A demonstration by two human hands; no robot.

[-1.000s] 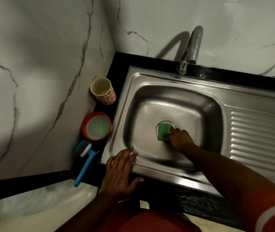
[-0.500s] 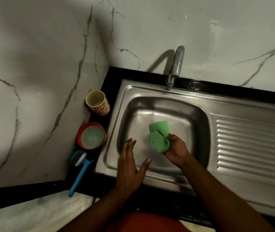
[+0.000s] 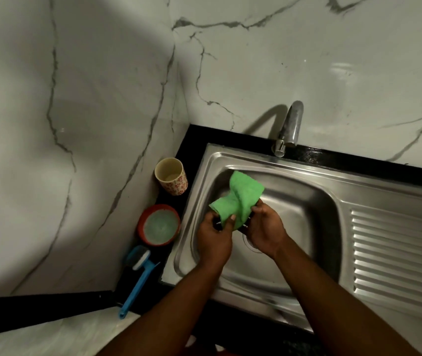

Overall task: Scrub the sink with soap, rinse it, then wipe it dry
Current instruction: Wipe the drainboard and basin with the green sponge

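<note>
1. Closest to me, two bare forearms come in from the bottom edge and cross the front rim of the steel sink (image 3: pixel 251 283).
2. Over the basin my feed shows the left hand (image 3: pixel 213 235) and the right hand (image 3: pixel 264 232) drawn close together. Both have their fingers curled into the lower end of the green cloth (image 3: pixel 240 199), and the left thumb is pressed against it.
3. The cloth is bunched where the hands grip it, and its loose end stands up and fans out above them, held clear of the basin floor.
4. Just below the right hand I can see part of the drain (image 3: pixel 249 244).
5. To the left of the sink, on the black counter (image 3: pixel 194 140), a blue-handled brush (image 3: pixel 138 276) lies with its head pointing away from me.
6. Just beyond the brush sits a round red tub (image 3: pixel 159 224), open and filled nearly to the rim with a pale green paste.
7. Further back stands an upright cup (image 3: pixel 171 176) with a small red flower print. Something pale shows at its bottom, but I cannot tell what.
8. To the right of the basin runs the ribbed drainboard (image 3: pixel 397 247).
9. At the back rim the chrome tap (image 3: pixel 291 127) leans over the sink, with the veined marble wall (image 3: pixel 102 98) behind it.
</note>
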